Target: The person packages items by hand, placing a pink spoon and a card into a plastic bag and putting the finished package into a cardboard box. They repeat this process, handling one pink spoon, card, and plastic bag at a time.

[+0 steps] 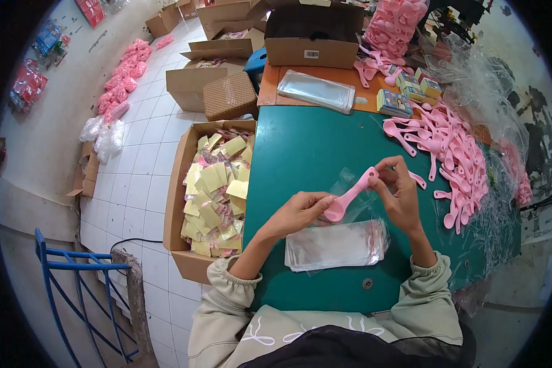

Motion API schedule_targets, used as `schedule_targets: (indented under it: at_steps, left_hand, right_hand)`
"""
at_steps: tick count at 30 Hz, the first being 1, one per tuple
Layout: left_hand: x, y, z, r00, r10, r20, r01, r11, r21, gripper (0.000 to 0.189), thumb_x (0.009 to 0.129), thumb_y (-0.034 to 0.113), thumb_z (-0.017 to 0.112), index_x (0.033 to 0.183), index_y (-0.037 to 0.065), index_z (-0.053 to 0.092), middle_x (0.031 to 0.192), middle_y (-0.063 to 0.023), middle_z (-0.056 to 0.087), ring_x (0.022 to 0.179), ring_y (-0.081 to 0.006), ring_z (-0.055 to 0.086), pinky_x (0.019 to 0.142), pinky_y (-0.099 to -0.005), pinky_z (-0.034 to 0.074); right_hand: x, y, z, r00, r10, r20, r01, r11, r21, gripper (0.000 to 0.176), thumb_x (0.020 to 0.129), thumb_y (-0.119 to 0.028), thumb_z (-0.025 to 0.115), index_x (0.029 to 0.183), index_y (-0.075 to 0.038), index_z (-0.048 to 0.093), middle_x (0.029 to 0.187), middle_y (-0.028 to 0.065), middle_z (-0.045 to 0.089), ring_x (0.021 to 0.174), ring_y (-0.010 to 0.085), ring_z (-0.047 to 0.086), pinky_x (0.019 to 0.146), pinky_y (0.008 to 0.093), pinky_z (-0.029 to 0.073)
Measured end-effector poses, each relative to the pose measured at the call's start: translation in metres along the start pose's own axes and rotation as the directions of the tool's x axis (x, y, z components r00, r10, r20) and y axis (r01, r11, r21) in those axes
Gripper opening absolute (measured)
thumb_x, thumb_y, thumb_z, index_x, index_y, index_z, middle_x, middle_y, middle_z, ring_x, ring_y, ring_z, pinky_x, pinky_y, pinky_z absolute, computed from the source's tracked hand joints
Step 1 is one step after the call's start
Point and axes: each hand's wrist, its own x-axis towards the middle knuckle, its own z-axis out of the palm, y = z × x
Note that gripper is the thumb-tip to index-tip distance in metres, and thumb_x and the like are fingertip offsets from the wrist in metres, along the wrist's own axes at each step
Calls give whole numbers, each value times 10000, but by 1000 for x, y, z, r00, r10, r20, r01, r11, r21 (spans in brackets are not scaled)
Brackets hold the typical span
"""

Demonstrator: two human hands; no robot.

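- Pale sleeves [227, 294] sit at the bottom edge, with both forearms reaching onto the green table [300, 141].
- Flat stack of empty bags [337, 245] lies just below the hands.
- Left hand [295, 213] pinches the bowl of 1 pink spoon [349, 195]. Right hand [402, 197] grips the handle tip.
- Spoon is held tilted above the table. A clear bag [365, 205] is crumpled about it; how far on, cannot tell.
- Done, by my reading: the open carton [193, 265] left of the table is heaped with yellow packets [218, 196].
- Left to do: a big heap of loose spoons [454, 153] along the right edge.
- Beyond: small printed boxes [394, 102], more cartons [313, 37], and pink bundles [122, 80] on white floor tiles [147, 159].
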Motion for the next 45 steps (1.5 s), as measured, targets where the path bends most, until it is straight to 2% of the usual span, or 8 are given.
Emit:
schedule_targets:
  at_steps: [13, 16, 21, 27, 30, 32, 36, 45]
  left_hand:
    - [-5, 34, 1, 993, 84, -87, -101, 972, -214, 368, 983, 278, 409, 1072, -27, 594, 924, -97, 658, 852, -119, 618, 727, -226, 490]
    - [-8, 37, -6, 984, 124, -128, -148, 970, -195, 355, 979, 261, 421, 1072, -37, 590, 944, -118, 657, 880, -157, 635, 750, -246, 504]
    - [-10, 35, -14, 978, 127, -163, -154, 973, -170, 373, 970, 285, 434, 1082, -35, 587, 980, -152, 654, 882, -198, 642, 751, -281, 516]
    - [-11, 39, -14, 985, 98, -141, -120, 980, -161, 380, 970, 286, 435, 1102, -39, 582, 988, -143, 653, 897, -191, 639, 744, -274, 519]
    - [-14, 42, -13, 989, 101, -109, -114, 986, -119, 385, 971, 285, 435, 1112, -43, 580, 997, -138, 653, 903, -186, 638, 751, -265, 514]
    - [-15, 42, -13, 989, 112, -95, -122, 987, -107, 388, 971, 283, 434, 1116, -46, 579, 1002, -134, 652, 904, -180, 637, 759, -258, 510]
    - [-12, 41, -11, 990, 126, -59, -130, 989, -66, 392, 971, 283, 435, 1121, -50, 576, 1005, -128, 652, 911, -167, 631, 776, -250, 501]
    - [-23, 40, -7, 987, 137, -85, -136, 991, 16, 384, 972, 287, 436, 1103, -39, 591, 963, -90, 656, 860, -115, 595, 749, -228, 482]
  right_hand:
    - [59, 2, -25, 734, -395, 552, 366, 915, 168, 565, 911, -531, 413, 1053, -26, 621, 1219, 181, 503, 1035, 238, 542, 854, 321, 442]
    - [128, 69, -97, 994, -14, 112, 54, 930, -364, 391, 920, -358, 482, 976, -17, 665, 1076, 164, 608, 900, 199, 595, 762, 290, 467]
    - [176, 186, -162, 951, 72, -302, -309, 295, -904, 343, 818, -328, 601, 891, 3, 654, 900, 209, 635, 786, 349, 621, 696, 404, 475]
    - [160, 159, -144, 869, -69, -489, -419, 421, -804, 335, 794, -296, 621, 917, 14, 648, 893, 236, 623, 750, 391, 619, 688, 422, 478]
    - [159, 162, -156, 941, -164, -295, -146, 590, -794, 212, 818, -165, 585, 916, 20, 620, 804, 187, 624, 672, 262, 633, 609, 352, 477]
    - [134, 98, -122, 982, 5, -187, -70, 937, -342, 174, 821, -69, 555, 969, 20, 578, 814, 107, 607, 636, 171, 608, 592, 280, 476]
    - [55, -29, -48, 986, 134, 95, -145, 982, 121, 133, 857, -22, 524, 983, 18, 540, 808, 41, 584, 574, 90, 558, 518, 228, 462]
    - [10, -57, -31, 975, 140, 170, -117, 983, -138, 135, 871, -6, 512, 1002, 21, 536, 702, 40, 584, 569, 65, 564, 490, 212, 444]
